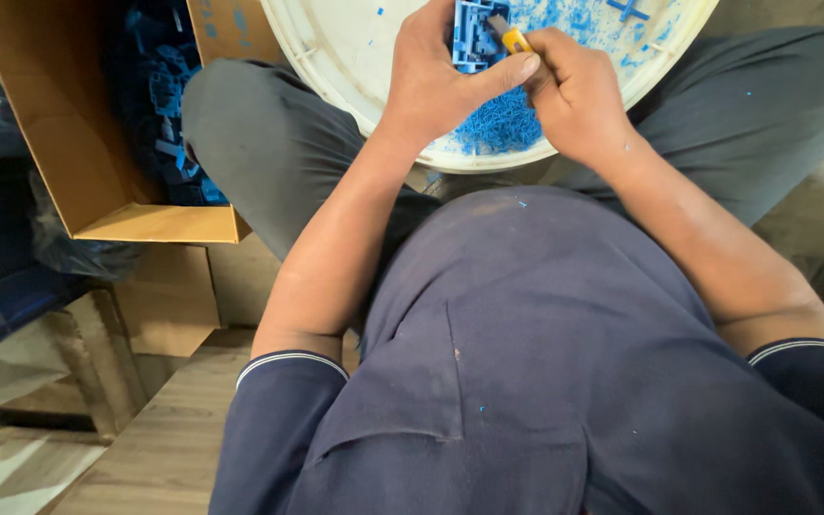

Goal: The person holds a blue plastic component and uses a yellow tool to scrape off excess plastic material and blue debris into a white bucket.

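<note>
- Top centre: left hand (441, 72) grips a blue plastic part (472, 36) over a white tub (336, 57).
- Right hand (574, 91) clasps a yellow-handled knife (510, 36) against the part.
- Upper left: cardboard box (69, 124) of blue parts.

Matt blue plastic part (474, 36), smooth white plastic basin (336, 57) — rough brown cardboard box (69, 143)
</note>
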